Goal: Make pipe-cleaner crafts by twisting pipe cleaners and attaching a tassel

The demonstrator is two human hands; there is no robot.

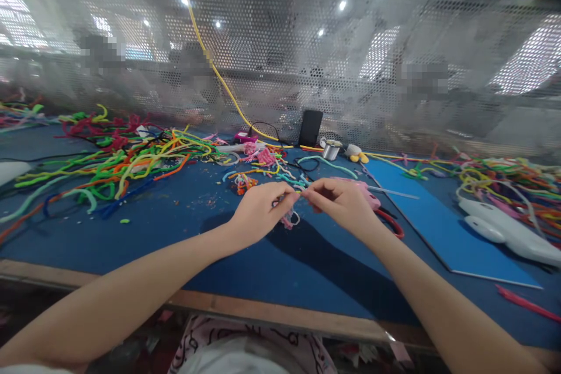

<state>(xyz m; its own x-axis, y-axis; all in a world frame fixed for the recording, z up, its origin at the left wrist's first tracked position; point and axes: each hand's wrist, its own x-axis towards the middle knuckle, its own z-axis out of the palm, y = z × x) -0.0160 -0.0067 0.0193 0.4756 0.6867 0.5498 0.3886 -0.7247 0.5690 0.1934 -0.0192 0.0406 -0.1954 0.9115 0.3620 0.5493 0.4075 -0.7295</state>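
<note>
Basically: tiny yellowish piece (299, 191), slip risk

Head view: left hand (262, 209) pinches the tiny yellowish piece above the tabletop (263, 274); right hand (342, 203) curled just beside it, can't tell if gripping. Pink-white bundle (287, 222) below left hand. Piece could slip given the slim fingertip hold, probably getting lost among loose colored strands (127, 166).

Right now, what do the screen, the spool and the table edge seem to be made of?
Screen: probably metal, dull grey, punched with small holes. Spool: shiny and silvery, perhaps wound wire; too small to be sure. Table edge: likely bare wood, matt brown.
</note>
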